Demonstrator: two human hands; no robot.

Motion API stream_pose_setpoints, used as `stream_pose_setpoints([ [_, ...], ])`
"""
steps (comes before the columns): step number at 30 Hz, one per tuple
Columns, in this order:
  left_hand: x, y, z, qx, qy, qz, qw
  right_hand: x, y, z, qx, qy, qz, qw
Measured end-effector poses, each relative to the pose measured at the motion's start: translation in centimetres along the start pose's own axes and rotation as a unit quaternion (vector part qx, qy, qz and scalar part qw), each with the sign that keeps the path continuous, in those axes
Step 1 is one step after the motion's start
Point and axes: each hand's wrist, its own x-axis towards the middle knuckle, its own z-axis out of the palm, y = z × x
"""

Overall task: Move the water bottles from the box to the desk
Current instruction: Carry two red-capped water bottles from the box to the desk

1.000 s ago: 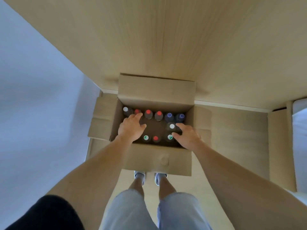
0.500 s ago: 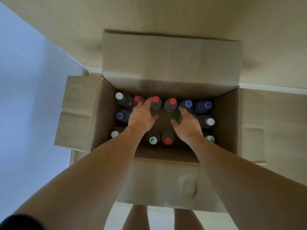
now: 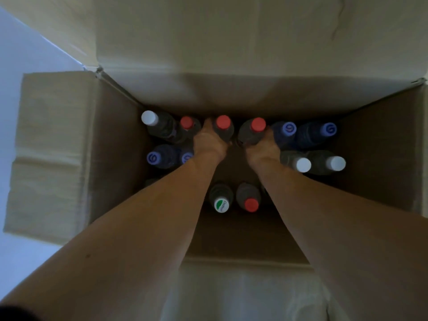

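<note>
An open cardboard box fills the view, with several upright water bottles inside. In the back row, my left hand grips a red-capped bottle round its body. Beside it, my right hand grips another red-capped bottle. Both hands reach deep into the box. Other bottles carry white caps, blue caps and a green-and-white cap. The desk is out of view.
The box's far flap stands upright behind the bottles, and the left flap lies folded outward. A pale floor shows at the left. The near wall of the box lies under my forearms.
The camera has dropped much closer to the box. Both hands went deeper and closed round the two middle red-capped bottles of the back row.
</note>
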Motion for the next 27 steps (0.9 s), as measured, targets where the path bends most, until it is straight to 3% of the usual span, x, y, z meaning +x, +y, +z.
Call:
stream_pose_setpoints([
  [6,2.3,-0.6,1.4,-0.016,0.020,-0.010,1.000,1.5,0.8,2.1,0.121,0.090,0.007,0.989],
  [9,1.8,-0.7,1.0,-0.032,0.024,0.011,0.999,1.6,0.8,2.2,0.115,0.118,-0.017,0.986],
  [17,-1.8,-0.1,-1.4,-0.022,-0.009,0.044,0.999,-1.7,1.4,0.2,0.105,0.071,-0.066,0.990],
  [23,-5.6,-0.1,-6.8,-0.068,-0.122,0.084,0.987,-4.9,1.7,-6.1,0.186,-0.099,-0.113,0.971],
  [27,-7.9,0.9,-11.0,-0.182,-0.213,0.041,0.959,-6.5,0.9,-10.2,0.243,-0.223,-0.100,0.939],
])
